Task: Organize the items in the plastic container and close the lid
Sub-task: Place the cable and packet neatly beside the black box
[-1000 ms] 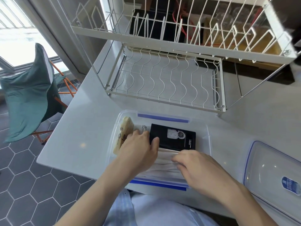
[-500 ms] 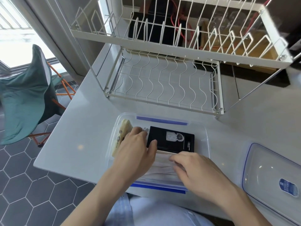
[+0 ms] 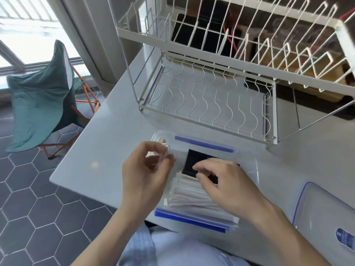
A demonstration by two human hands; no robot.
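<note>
Left hand (image 3: 148, 175) pinches a small clear item, blurred, above the plastic container (image 3: 247, 162). Right hand (image 3: 226, 187), fingers curled, rests on the white packets (image 3: 190, 198) inside; grasp indeterminable. Lid (image 3: 322, 210) lies beside it, right, on the table (image 3: 107, 135).

Green chair (image 3: 41, 104), hexagon-tiled floor (image 3: 25, 217)

A white wire dish rack (image 3: 211, 96) stood just behind the open plastic container (image 3: 255, 169), its upper tier overhanging and closing off the approach from beyond. Both hands, the left hand (image 3: 146, 175) and the right hand (image 3: 226, 187), hovered over the container's mouth. Bare countertop (image 3: 107, 143) lay open to the left; the lid (image 3: 324, 214) occupied the surface to the right.
</note>
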